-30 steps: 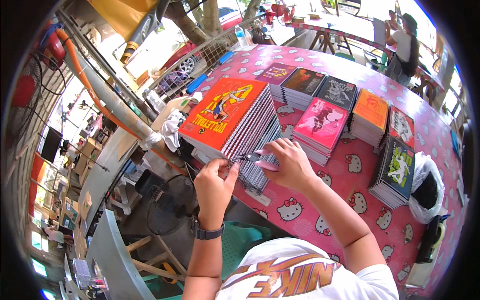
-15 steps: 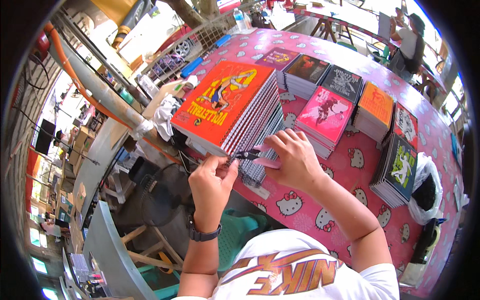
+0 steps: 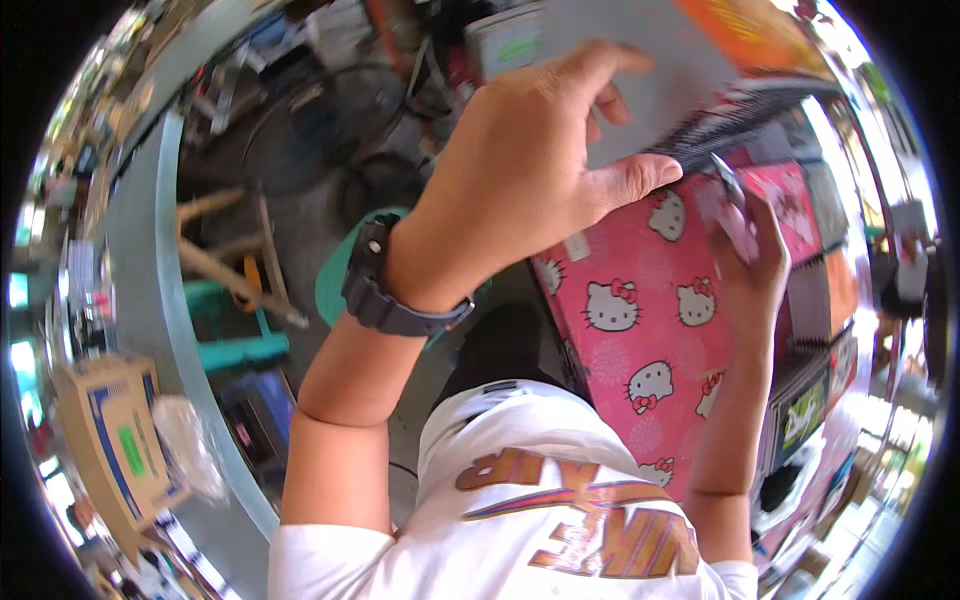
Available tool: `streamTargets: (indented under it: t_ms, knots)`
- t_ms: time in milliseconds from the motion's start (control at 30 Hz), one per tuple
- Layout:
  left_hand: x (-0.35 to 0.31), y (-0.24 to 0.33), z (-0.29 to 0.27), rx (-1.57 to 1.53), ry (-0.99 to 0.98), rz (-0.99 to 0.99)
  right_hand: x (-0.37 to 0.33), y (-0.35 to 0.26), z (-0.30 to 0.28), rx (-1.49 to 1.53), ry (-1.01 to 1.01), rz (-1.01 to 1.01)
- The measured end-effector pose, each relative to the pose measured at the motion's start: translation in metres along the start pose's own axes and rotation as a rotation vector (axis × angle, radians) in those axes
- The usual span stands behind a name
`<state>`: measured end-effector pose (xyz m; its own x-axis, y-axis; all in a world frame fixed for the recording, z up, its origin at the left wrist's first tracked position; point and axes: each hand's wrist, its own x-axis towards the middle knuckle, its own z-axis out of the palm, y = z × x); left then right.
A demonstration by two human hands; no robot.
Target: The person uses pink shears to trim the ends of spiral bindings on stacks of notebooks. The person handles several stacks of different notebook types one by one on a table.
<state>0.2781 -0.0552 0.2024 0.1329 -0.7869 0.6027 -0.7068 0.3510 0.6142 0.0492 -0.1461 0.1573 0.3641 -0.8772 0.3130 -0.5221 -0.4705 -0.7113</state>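
My left hand [image 3: 540,165] is raised over the near end of a tall stack of spiral notebooks, fingers apart and thumb stretched toward the wire spines [image 3: 745,112]. Whether the thumb touches the wires cannot be told. A grey notebook face [image 3: 660,95] shows behind the fingers, and an orange cover [image 3: 765,38] appears past it, blurred by motion. In my right hand [image 3: 762,255] is a pair of small pliers [image 3: 728,180] with pink handles. The pliers' dark jaws point up toward the spines, just right of my left thumb.
A pink cloth with cat faces [image 3: 640,345] covers the table. Farther right stand notebook stacks with pink [image 3: 790,205], orange [image 3: 838,285] and dark covers [image 3: 803,410]. Left of the table are a green stool [image 3: 335,275], a fan [image 3: 320,120], a grey counter edge [image 3: 180,270] and a cardboard box [image 3: 120,430].
The view has swung down and leftward. My left hand has gone from a pinch at the wire end to spread fingers. The pliers have come away from that hand's fingertips, still in my right hand.
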Motion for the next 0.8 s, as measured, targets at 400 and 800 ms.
streamTargets:
  t_ms: [400,800]
  knots:
    - [-0.37,-0.132,0.015,-0.336,0.123,-1.346,-0.142,0.177,0.015,-0.456,-0.172,-0.177]
    - [-0.567,-0.097,0.073,-0.376,0.301,-1.869,-0.151,0.179,0.024,-0.463,-0.031,-0.123]
